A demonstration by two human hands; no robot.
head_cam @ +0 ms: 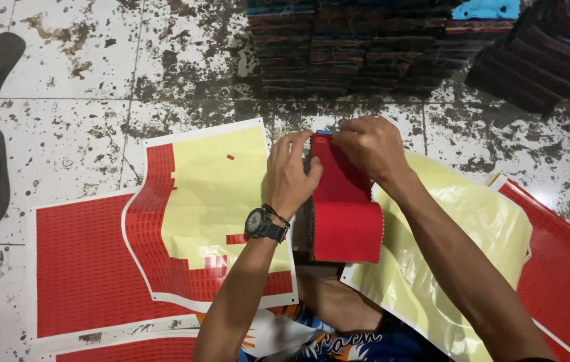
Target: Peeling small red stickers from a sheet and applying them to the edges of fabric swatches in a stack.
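stained tile floor (97, 80), red swatch stack (345, 221), both hands

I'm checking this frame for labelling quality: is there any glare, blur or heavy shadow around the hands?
Head view: both hands sharp, left hand and right hand pinching the red fabric swatch booklet; mild sheen on the yellow backing sheet; the stacked dark fabric piles sit dim.

Bare floor (97, 80) lies open leftward — stacked swatch books (365, 47) wall off the far side.

swatch book (345, 208) between sticker sheets (211, 214) (on floor), stacks (365, 47) behind
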